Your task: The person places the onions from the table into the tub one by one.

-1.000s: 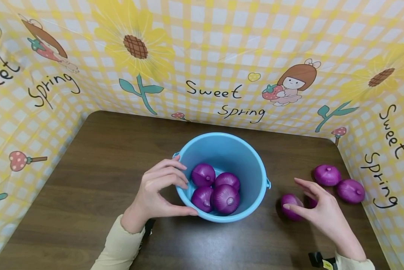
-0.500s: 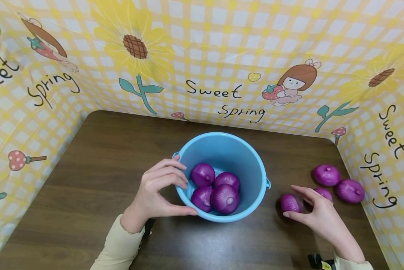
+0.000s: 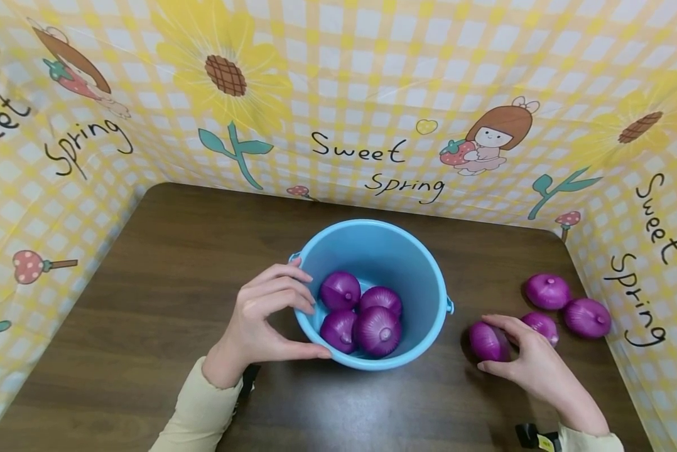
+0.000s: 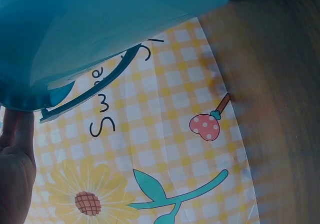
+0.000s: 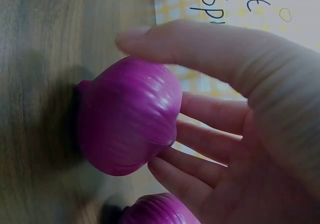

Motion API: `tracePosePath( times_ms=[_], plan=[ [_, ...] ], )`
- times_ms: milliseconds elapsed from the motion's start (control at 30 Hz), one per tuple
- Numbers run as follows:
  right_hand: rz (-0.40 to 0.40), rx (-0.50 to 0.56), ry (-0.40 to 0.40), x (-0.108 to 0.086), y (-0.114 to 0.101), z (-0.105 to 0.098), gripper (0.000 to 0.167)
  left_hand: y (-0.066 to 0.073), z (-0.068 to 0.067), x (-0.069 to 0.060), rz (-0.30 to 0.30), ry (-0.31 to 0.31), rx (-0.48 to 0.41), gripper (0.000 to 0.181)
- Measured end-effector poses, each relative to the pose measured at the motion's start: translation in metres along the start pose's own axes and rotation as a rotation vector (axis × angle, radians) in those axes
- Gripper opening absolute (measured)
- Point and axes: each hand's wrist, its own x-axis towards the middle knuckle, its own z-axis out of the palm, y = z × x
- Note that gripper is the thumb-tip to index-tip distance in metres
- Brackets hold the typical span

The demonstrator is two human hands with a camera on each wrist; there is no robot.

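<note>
A light blue bucket [image 3: 409,276] stands upright on the table with several purple onions [image 3: 377,331] inside it. My left hand [image 3: 262,317] holds the bucket's left side, thumb along the near rim and fingers at the left edge. In the left wrist view the bucket wall [image 4: 115,24] fills the top, and only part of the left hand [image 4: 17,169] shows. To the right of the bucket, my right hand [image 3: 542,367] grips an onion [image 3: 487,342] between thumb and fingers. The right wrist view has this onion [image 5: 130,116] on the tabletop, its tip pointing left.
Beyond the right hand lie three more onions: one close behind the fingers [image 3: 542,326], one farther back [image 3: 547,291] and one near the right edge [image 3: 588,317]. A yellow checked cloth [image 3: 361,81] walls the brown table [image 3: 146,301] at the back and sides.
My right hand has lowered its fingers and closed them around the near onion, which has turned slightly. The left hand and the bucket keep their place.
</note>
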Motion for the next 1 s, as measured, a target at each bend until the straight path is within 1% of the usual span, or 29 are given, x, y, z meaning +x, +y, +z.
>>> tracePosePath(
  times_ms=[233, 467, 600, 767, 1000],
  plan=[
    [-0.019, -0.015, -0.025, 0.0022, 0.0008, 0.0012, 0.072, 0.0001, 0.0001, 0.0004, 0.001, 0.001, -0.002, 0.051],
    [-0.003, -0.037, -0.031, 0.0035, 0.0018, 0.0021, 0.069, 0.0004, -0.0003, -0.0002, -0.004, -0.001, -0.001, 0.051],
    [0.008, -0.034, -0.017, 0.0036, 0.0020, 0.0030, 0.069, 0.0006, -0.0004, -0.0004, -0.007, -0.001, 0.001, 0.051],
    [-0.001, -0.021, 0.013, 0.0036, 0.0038, 0.0056, 0.069, 0.0007, -0.0005, -0.0004, -0.008, -0.001, -0.002, 0.051],
    [-0.004, 0.017, 0.037, 0.0042, 0.0039, 0.0081, 0.068, 0.0004, -0.0009, 0.0002, -0.001, 0.000, -0.004, 0.052]
  ],
)
